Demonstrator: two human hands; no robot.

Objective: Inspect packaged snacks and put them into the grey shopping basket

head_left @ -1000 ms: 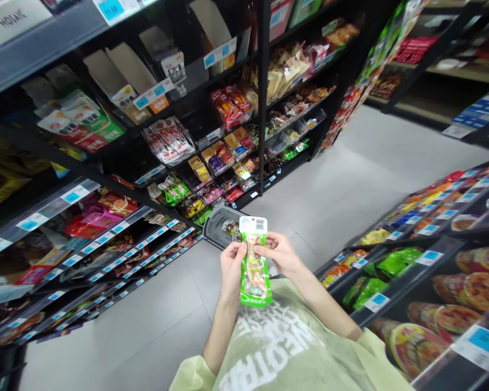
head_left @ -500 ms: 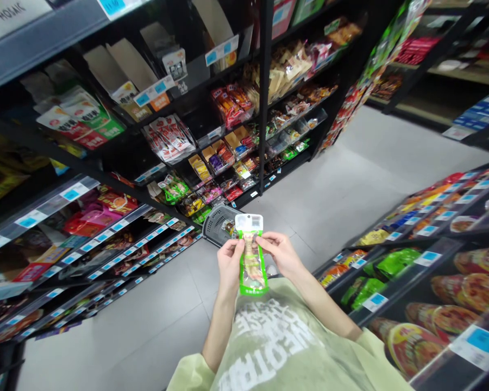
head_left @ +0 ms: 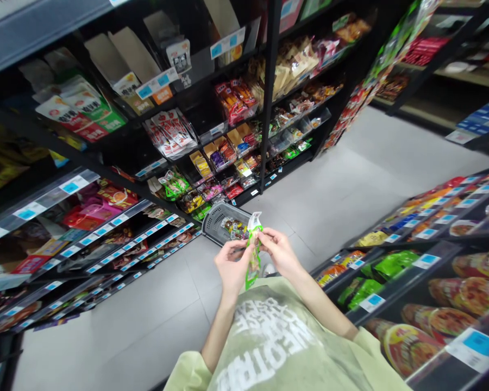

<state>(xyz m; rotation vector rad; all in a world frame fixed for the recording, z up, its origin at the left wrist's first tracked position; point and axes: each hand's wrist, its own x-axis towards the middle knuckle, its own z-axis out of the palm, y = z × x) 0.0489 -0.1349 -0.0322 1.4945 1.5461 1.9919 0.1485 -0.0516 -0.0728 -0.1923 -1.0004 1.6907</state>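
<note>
A slim snack packet (head_left: 254, 255), clear with bright green edges and a white top tab, is held up in front of my chest. It stands turned nearly edge-on, so its front is hardly visible. My right hand (head_left: 283, 254) pinches its upper right side between thumb and fingers. On the other side, my left hand (head_left: 233, 267) has curled fingers, with the thumb against the packet's left edge. Just beyond my hands, a grey plastic basket (head_left: 215, 220) sits on the floor with several small packaged items inside, partly covered by my left hand and the packet.
Tall black shelves (head_left: 268, 108) with bagged snacks run along the left and ahead. To my right, a lower shelf holds green bags (head_left: 391, 266) and instant noodle cups (head_left: 411, 347). Grey tiled floor (head_left: 167, 320) runs between them.
The snack packet has turned from facing me to nearly edge-on, its white tab tilting right. My left hand has shifted slightly, and more of the basket's contents show.
</note>
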